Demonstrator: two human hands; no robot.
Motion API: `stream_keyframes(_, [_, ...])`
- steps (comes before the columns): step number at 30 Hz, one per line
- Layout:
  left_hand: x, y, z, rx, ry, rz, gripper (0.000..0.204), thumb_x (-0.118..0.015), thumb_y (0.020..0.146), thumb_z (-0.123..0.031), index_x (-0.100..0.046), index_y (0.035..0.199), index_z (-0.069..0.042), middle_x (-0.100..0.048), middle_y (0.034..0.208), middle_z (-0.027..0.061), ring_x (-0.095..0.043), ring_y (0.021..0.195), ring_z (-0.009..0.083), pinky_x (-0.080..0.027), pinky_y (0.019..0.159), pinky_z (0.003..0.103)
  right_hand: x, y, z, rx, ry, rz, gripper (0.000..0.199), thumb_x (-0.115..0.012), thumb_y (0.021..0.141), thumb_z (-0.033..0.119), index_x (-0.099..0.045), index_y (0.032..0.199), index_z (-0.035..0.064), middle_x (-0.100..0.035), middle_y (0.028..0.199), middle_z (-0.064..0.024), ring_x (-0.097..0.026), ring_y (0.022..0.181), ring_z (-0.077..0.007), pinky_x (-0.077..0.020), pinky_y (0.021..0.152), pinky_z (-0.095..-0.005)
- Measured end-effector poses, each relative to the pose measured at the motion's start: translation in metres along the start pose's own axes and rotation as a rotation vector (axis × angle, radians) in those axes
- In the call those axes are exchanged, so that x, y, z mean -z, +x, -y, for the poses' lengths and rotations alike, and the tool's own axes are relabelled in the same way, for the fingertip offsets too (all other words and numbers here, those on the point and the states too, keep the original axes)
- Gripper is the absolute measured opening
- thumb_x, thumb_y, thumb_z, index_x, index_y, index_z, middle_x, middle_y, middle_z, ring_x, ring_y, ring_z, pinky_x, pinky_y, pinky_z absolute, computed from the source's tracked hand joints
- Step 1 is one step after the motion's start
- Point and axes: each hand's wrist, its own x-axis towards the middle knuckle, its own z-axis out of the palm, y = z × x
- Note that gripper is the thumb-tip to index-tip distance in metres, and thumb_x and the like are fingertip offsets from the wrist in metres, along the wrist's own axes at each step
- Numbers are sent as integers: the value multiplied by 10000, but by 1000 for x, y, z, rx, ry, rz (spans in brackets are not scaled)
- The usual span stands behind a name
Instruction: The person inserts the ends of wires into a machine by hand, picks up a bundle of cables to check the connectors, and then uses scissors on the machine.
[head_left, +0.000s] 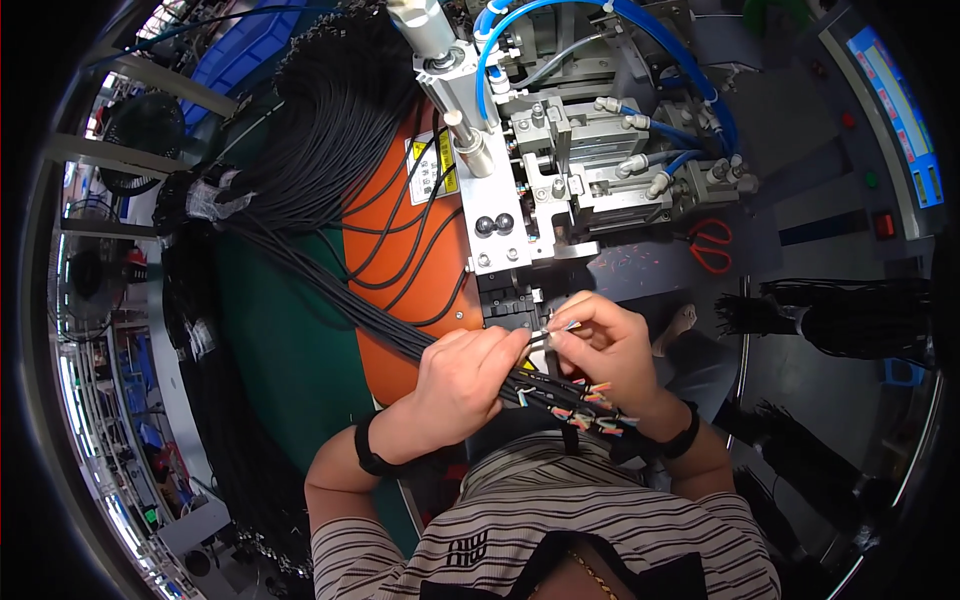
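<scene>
pinching lightly looks wise here: the left hand has thumb and finger together on a black cable, just on the near side of the pale metal press, while the right hand is closed on its coloured wires. best to spread these evenly, uncrossed, and keep the bundled cables, farther from the press, away from the fingertips.

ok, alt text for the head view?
Left hand and right hand pinch the end of a black cable before a metal machine with blue hoses. Below, a black cable bundle from the left ends in multicolored wires.
</scene>
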Motion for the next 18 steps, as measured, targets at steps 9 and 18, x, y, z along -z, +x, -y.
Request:
stream_keyframes(9, [-4, 6, 4, 5, -45, -34, 255, -722, 788, -16, -604, 1013, -1, -610, 723, 103, -605, 581, 277, -451, 527, 373, -7, -3, 3, 88, -97, -80, 197, -628, 892, -128, -667, 1076, -68, -670, 1010, -140, -689, 772, -134, -559, 653, -221])
stream_keyframes(18, [-6, 8, 11, 10, -170, 17, 368, -694, 652, -3, -590, 1005, 1, -609, 773, 96, -639, 651, 303, -497, 563, 380, -5, -1, -1, 324, -276, -92, 179, -617, 899, -129, -669, 1065, -87, -682, 975, -150, -690, 702, -139, -565, 590, -230])
